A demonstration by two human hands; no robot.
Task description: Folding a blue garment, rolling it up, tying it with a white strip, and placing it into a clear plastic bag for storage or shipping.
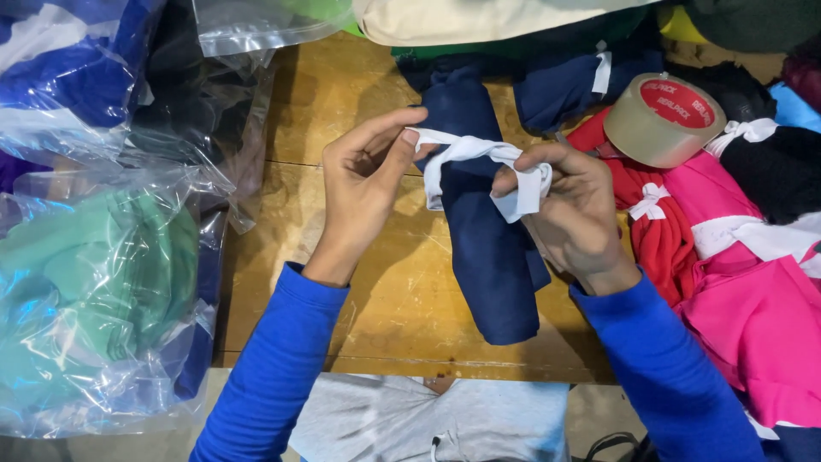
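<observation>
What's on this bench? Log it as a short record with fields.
left hand: pinches one end of the white strip
right hand: grips the strip's other end
strip: looped around the navy roll
table: wooden, navy roll lies on it
right side: tape roll, red roll and pink roll tied with white strips
left side: clear bags of folded cloth

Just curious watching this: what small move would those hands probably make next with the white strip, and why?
Probably pull both ends apart to snug the tie. The left hand and right hand each pinch an end of the white strip, looped loosely around the rolled navy cloth.
</observation>
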